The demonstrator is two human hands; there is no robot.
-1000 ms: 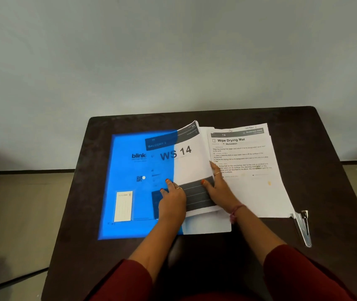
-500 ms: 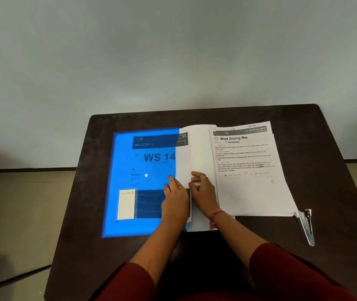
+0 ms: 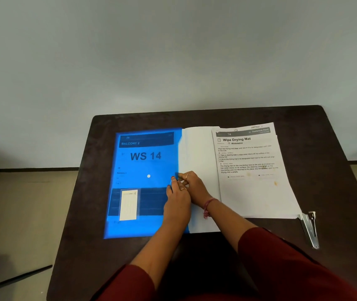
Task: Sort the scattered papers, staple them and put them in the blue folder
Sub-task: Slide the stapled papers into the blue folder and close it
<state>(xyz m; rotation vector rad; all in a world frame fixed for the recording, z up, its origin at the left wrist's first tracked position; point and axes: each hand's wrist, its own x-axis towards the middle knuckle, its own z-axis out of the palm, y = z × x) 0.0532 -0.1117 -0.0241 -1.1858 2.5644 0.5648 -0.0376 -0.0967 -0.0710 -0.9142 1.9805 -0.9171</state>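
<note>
Left hand (image 3: pixel 176 199) and right hand (image 3: pixel 195 187) both pinch blue folder (image 3: pixel 142 168) edge

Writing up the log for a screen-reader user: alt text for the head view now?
Both hands, left and right, meet at the right edge of a blue folder lying on a dark table, with a "WS 14" sheet showing through its cover. To the right lie a "Wipe Drying Mat" page and a stapler.

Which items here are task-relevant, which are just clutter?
Job:
- blue folder, WS 14 sheet inside
- Wipe Drying Mat sheets
- white flap
- stapler
- left hand, right hand, at folder edge

Lying about:
- nothing but the table
</note>
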